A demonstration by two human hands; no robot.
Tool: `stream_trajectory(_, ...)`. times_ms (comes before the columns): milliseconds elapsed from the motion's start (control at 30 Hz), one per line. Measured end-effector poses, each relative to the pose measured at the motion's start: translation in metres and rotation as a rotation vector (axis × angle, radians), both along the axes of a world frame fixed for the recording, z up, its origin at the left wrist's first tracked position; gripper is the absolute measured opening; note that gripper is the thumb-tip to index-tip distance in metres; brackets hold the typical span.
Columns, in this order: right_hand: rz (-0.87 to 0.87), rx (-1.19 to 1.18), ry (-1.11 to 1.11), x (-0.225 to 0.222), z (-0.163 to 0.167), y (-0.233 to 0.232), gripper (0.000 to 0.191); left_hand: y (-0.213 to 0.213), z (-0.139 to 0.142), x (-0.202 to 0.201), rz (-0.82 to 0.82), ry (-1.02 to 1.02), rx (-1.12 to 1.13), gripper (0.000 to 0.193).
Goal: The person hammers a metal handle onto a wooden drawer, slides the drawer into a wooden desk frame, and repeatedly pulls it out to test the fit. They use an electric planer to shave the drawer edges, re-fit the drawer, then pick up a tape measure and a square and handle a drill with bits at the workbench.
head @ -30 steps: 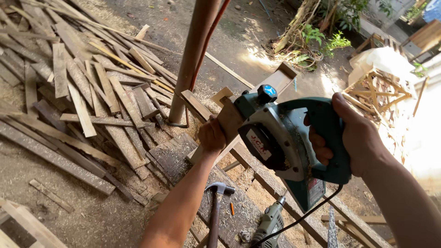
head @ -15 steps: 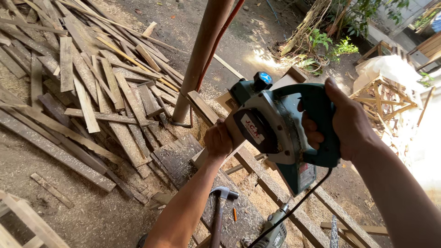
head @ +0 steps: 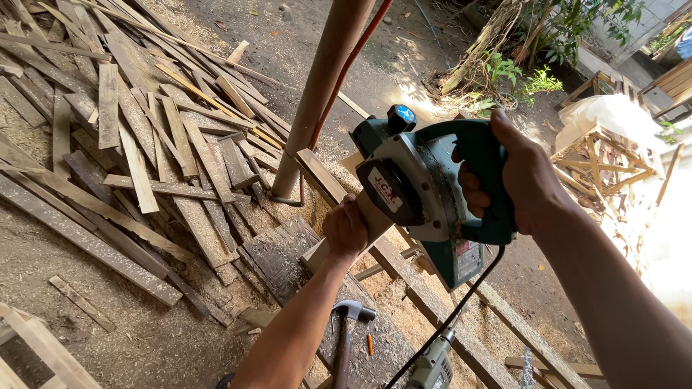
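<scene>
Gripping the teal electric planer (head: 425, 194) by its handle, my right hand (head: 522, 176) stays clamped while my left hand (head: 346, 229) clasps the wooden board (head: 375, 220) beneath it.

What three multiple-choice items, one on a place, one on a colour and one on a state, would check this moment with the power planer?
1. Where does the claw hammer lie?
A. On the sawdust-strewn ground below the left forearm
B. On the pile of planks
C. In the right hand

2. What colour is the body of the electric planer?
A. Red
B. Dark teal-green with a grey side cover
C. Yellow

3. How is the planer held?
A. Lying on the ground, untouched
B. Hanging by its cord
C. Lifted in the air, right hand closed on its handle, left hand on a piece of wood against its underside

Answers: 1 A, its head shows beside the forearm, near a drill. 2 B, the housing and handle are teal. 3 C, the fingers wrap the handle and the tool is clear of the ground.
</scene>
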State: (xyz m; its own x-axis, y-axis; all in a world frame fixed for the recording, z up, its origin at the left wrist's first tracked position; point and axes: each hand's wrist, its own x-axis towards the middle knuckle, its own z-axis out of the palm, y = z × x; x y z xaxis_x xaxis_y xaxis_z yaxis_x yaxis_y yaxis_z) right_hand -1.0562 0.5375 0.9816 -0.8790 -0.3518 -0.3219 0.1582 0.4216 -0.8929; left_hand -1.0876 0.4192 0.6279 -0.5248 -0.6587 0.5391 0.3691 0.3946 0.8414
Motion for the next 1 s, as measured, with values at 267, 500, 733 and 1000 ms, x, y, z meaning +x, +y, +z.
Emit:
stream_trajectory(267,0.018,-0.013,0.045,-0.016,-0.001,-0.025,0.070,-0.001,0.017,0.010,0.024,0.088,-0.031,0.059)
stream_trajectory(500,-0.153,-0.110,0.057,-0.031,0.008,-0.003,0.070,0.004,0.025,0.017,0.012,-0.026,0.035,0.059)
stream_trajectory(733,-0.272,-0.124,0.150,-0.018,0.022,0.075,0.065,0.006,0.034,0.026,-0.030,0.012,0.061,0.056)
stream_trajectory(1000,-0.373,-0.164,0.158,-0.014,-0.008,0.154,0.062,0.022,0.052,0.027,-0.181,0.048,0.162,0.063)
